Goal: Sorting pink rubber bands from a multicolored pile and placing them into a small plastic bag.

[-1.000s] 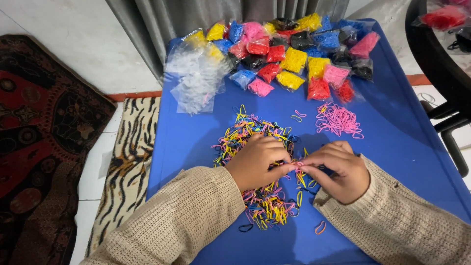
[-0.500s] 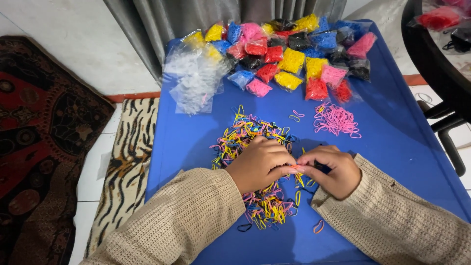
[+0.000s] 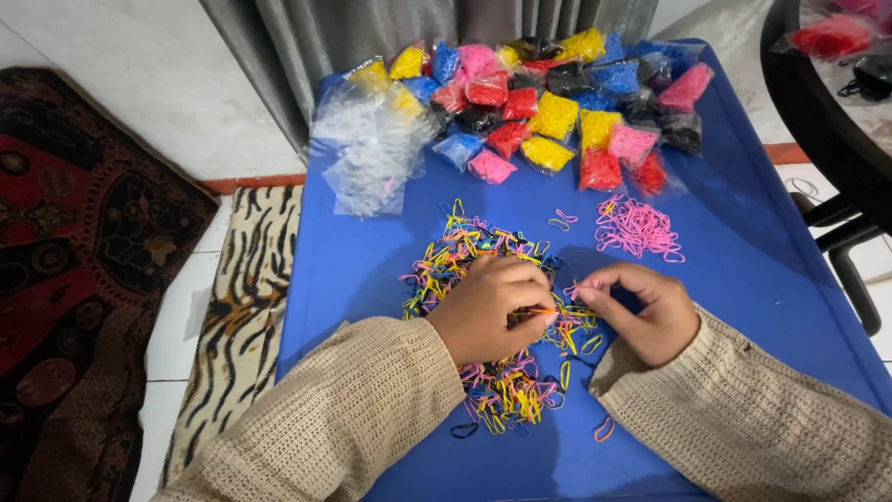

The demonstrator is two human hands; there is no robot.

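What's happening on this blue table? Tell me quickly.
A person in a beige knit sweater picks through a mixed pile of small coloured rubber bands on the blue table. The left hand pinches bands; the right hand pinches beside it. Sorted pink bands lie apart, filled bags behind.

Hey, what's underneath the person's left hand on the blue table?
The left hand rests on a mixed pile of small rubber bands, yellow, pink, blue and black, spread on the blue table. What lies directly under the palm is covered.
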